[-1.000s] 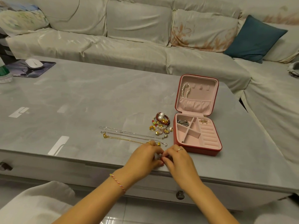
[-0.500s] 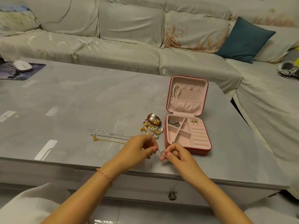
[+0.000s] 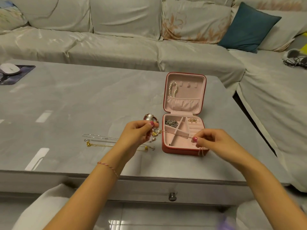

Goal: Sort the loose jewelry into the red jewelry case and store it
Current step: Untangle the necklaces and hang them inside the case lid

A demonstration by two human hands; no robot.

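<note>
1. Your left hand point(image 3: 137, 132) pinches one end of a thin chain point(image 3: 176, 133) between thumb and forefinger; your right hand point(image 3: 210, 141) pinches the other end, with a short tail dangling below it. The fingers of both hands are curled and narrow on the chain.
2. The chain is stretched in the air across the open tray of the red jewelry case point(image 3: 183, 149), which sits on the surface point(image 3: 83, 100) with its lid laid back.
3. Step in hand, as judged: placing this chain into the case. Keep it taut enough not to loop, then lower one end first so it feeds into a single compartment rather than draping over the dividers.
4. A pearl strand point(image 3: 173, 88) already hangs on a lid hook, a silver piece point(image 3: 172, 124) fills the rear left compartment, and a small gold item point(image 3: 192, 120) lies at the rear right. The near compartments look free.
5. Loose jewelry remains: a bead and pearl cluster point(image 3: 150, 118) just left of the case, partly behind your left hand, and three long chains point(image 3: 101, 141) laid out further left.
6. Room: the case stands near the front edge of the surface, so do not let the dangling tail catch its front wall. The surface to the right of the case is open; the sofa point(image 3: 116, 39) is well apart behind.
</note>
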